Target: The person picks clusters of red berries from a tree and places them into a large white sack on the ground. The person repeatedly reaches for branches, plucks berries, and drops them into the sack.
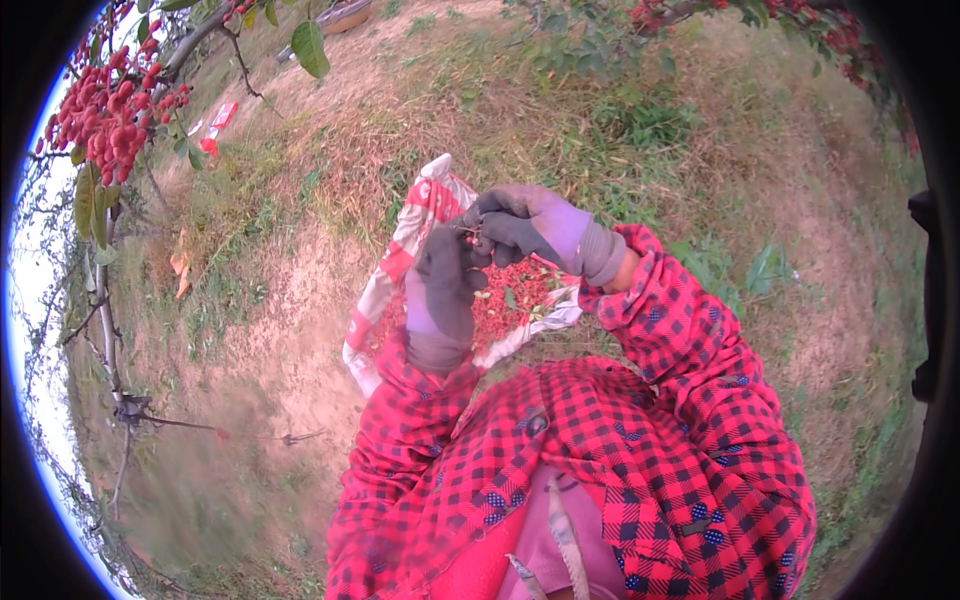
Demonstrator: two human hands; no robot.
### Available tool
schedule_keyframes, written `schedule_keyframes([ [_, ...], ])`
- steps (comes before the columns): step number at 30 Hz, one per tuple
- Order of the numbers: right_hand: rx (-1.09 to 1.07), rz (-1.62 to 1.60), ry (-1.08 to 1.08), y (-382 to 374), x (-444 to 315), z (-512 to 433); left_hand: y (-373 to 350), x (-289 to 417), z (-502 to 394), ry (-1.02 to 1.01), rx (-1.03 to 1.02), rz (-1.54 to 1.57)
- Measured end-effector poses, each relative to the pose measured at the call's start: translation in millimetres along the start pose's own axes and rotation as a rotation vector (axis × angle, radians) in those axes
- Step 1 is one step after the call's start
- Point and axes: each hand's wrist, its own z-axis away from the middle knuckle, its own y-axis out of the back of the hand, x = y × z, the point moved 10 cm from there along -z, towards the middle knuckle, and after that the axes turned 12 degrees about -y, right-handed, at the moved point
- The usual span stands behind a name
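My left hand [444, 289] and my right hand [534, 225], both in purple work gloves with dark grey coated fingers, meet in front of me. Pinched between their fingertips is a small sprig of red berries [472, 241], mostly hidden by the gloves. Below them, a red and white plastic sack [381, 289] lies spread on the ground. On it rests a heap of loose red berries [501, 311], probably Sichuan pepper, mixed with some green leaves. My hands cover part of the sack and heap.
A berry cluster [112, 112] hangs from a branch [196, 36] at upper left, beside a thin trunk [109, 322]. More laden branches [814, 34] cross the upper right. Red litter [223, 116] and an orange scrap [181, 264] lie on the grassy ground.
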Motion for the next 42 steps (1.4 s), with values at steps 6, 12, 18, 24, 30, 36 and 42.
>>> schedule_keyframes([
  [6, 0.053, 0.011, -0.003, -5, 1, -4, 20, 12, -11, -0.158, -0.001, -0.295],
  [12, 0.152, -0.2, 0.043, -8, 9, -8, 34, 3, -20, -0.069, -0.007, -0.204],
  [18, 0.194, -0.402, 0.041, -7, 22, -15, 53, -14, -24, 0.03, -0.026, 0.005],
  [24, 0.197, -0.393, 0.068, -21, 23, -23, 45, -11, -18, 0.191, 0.005, 0.295],
  [30, 0.207, -0.24, 0.14, -35, 22, -27, 38, -4, -8, 0.13, -0.131, 0.213],
  [36, 0.291, -0.136, 0.152, -45, 33, -22, 96, -19, -12, 0.073, 0.047, 0.077],
  [42, 0.307, -0.534, 0.119, -19, 63, -34, 121, -19, -5, 0.104, 0.074, -0.029],
])
